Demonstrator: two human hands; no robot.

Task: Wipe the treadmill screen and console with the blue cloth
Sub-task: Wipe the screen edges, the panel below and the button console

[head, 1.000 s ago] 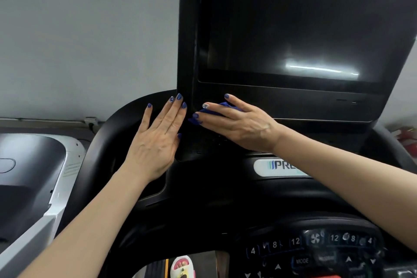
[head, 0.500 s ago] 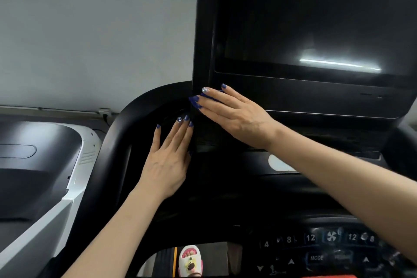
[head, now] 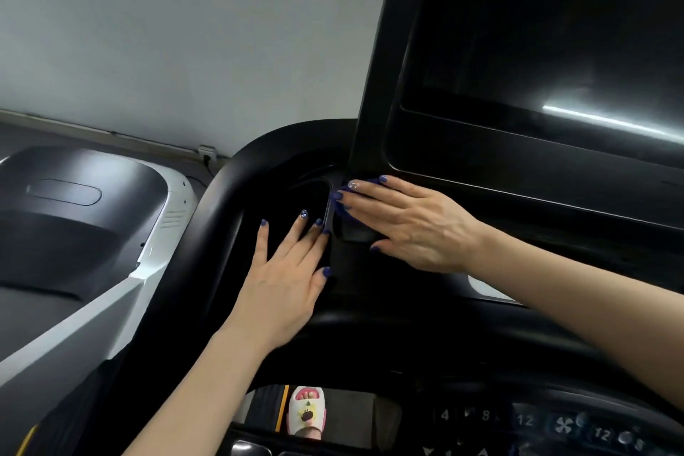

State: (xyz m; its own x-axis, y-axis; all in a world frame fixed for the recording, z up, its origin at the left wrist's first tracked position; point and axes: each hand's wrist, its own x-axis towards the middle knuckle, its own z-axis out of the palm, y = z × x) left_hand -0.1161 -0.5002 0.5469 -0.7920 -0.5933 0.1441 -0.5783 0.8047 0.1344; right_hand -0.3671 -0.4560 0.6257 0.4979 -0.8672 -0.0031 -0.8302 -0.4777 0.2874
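Note:
The treadmill's dark screen (head: 536, 30) fills the upper right, with its black frame running down to the console (head: 370, 326). My right hand (head: 411, 226) lies flat with straight fingers at the frame's lower left corner, pressing the blue cloth (head: 344, 209) against it. Only small blue edges of the cloth show under the fingers. My left hand (head: 285, 278) rests flat and open on the black console surface just left of the frame, fingers pointing up, holding nothing.
A curved black handrail (head: 222, 204) arcs around the left of the console. A second machine with a white and grey cover (head: 111, 218) stands at the left. Numbered buttons (head: 525, 420) sit at the bottom right. A foot in a slipper (head: 306, 409) shows below.
My right hand with the cloth has slid down from the frame's lower edge to its bottom left corner. My left hand has dropped lower on the console. The view has shifted left.

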